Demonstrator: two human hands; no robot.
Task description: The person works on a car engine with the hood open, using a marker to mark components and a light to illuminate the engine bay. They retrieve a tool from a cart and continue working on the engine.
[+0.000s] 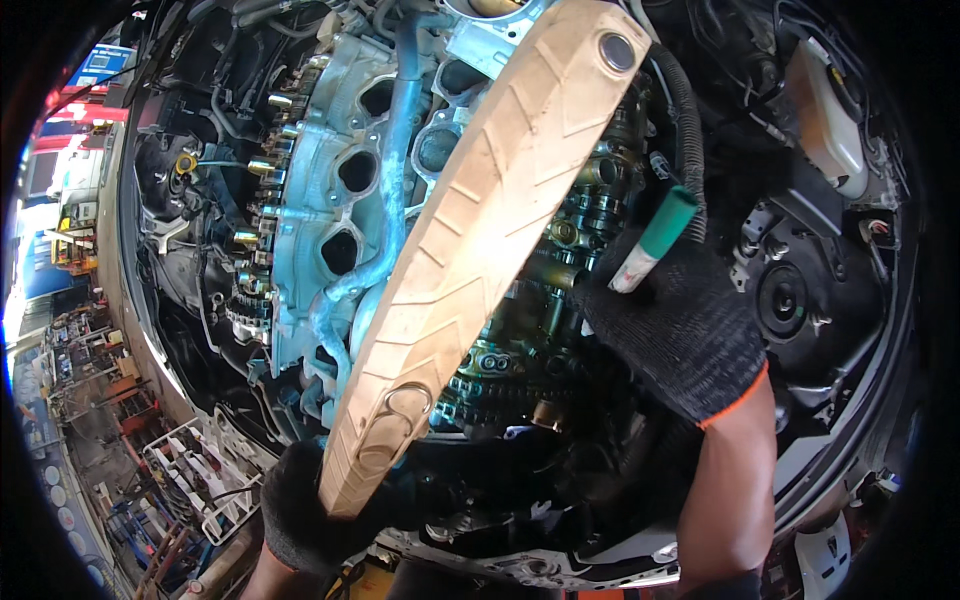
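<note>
Across the middle of the open engine bay, in front of the engine, slants a long tan bar with chevron ridges, its top toward the upper right and its lower end at my left hand. A round metal disc sits near its upper end, and a metal ring lies against its face lower down. My left fingers, in a black glove, are clamped on that lower end, though shadow and the bar hide most of them. My right hand, gloved in black with an orange cuff edge, pinches a green-and-white tube that points up and to the right; the fingers are together on it, their tips partly hidden. Just left of that hand lie oily metal camshaft parts. Left of the bar, a pale blue-grey pipe runs beside an engine head with at least 3 dark oval ports. Farther out are a yellow ring handle on the left, and on the right a corrugated hose and an amber-tinted reservoir.
</note>
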